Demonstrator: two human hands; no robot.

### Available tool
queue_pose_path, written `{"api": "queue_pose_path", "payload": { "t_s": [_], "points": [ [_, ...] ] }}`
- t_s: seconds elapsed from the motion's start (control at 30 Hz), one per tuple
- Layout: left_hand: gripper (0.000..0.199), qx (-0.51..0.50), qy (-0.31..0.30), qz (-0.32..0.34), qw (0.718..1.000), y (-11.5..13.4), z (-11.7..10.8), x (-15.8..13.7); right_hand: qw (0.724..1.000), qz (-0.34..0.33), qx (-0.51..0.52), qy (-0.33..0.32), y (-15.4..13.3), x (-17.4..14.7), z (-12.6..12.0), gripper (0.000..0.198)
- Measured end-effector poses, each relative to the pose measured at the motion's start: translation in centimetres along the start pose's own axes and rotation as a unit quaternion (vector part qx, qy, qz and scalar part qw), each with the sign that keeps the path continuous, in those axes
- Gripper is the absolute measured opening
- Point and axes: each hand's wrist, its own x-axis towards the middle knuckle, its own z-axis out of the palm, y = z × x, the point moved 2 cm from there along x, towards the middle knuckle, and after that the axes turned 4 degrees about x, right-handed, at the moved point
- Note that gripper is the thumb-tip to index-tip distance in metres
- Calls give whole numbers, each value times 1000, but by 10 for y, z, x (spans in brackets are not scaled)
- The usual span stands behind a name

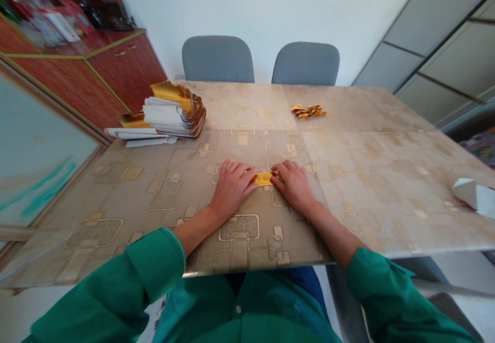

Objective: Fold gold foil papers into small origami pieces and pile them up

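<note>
A narrow folded strip of shiny gold paper point(264, 179) lies on the patterned tablecloth in front of me. My left hand point(234, 185) grips its left end, thumb and fingers closed on it. At the right end, my right hand point(293, 182) pinches the strip the same way. Only the middle of the gold paper shows between my hands; both ends are hidden under my fingers.
A stack of gold and white paper sheets point(170, 113) stands at the table's far left. Several folded gold pieces point(308, 111) lie together toward the back right. A white folded paper object point(474, 196) sits by the right edge. Two grey chairs point(217, 59) are behind the table.
</note>
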Motion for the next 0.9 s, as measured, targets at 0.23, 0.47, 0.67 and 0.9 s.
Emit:
{"api": "queue_pose_path", "payload": {
  "t_s": [0.23,0.47,0.67,0.9],
  "points": [
    [31,-15,21,29,999,1,-3,-1,995,-77,49,45,-3,-3,-6,8],
    [12,-37,38,76,996,7,-14,-13,983,-171,44,57,-7,-20,-15,10],
    [12,-44,-3,94,995,12,-18,-28,979,-203,18,-7,-9,-39,-13,8],
    [24,-78,4,51,996,11,-26,-36,982,-185,46,-19,-8,-38,-14,18]
  ]
}}
